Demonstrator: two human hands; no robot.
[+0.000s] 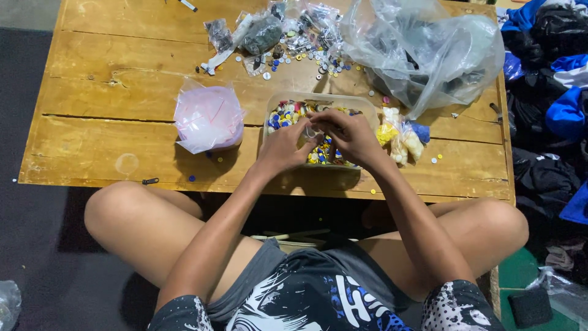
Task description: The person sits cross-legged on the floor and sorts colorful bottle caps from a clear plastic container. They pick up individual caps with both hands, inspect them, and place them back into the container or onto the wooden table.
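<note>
Spanning most of the view: one low wooden table [110, 92], planks yellowed and cracked, with a person seated cross-legged at its near edge.

Large clear plastic bag [429, 52], crumpled, dark contents, at the far right corner of the table.

Heap of dark and blue clothing [551, 92] on the floor to the right, off the table.

Pink-tinted plastic bag [208, 116], squat and rounded, mouth gathered upward, left of centre and standing apart from everything else.

Shallow clear tray [288, 101], rectangular, centre of the table, filled with small buttons [285, 115] in yellow, blue, white and red.

Cluster of small clear packets [294, 30] and loose buttons along the far edge (contents too small to tell).

Small packets [401, 138] of yellow and cream pieces, with one blue, just right of the tray.

Left hand [285, 147] and right hand [349, 136], both over the tray, fingertips meeting above the buttons. Fingers of both are drawn together, pinching a small clear packet [311, 132] between them; what it contains cannot be told.

Single dark screw-like item [150, 181] at the near left edge.
</note>
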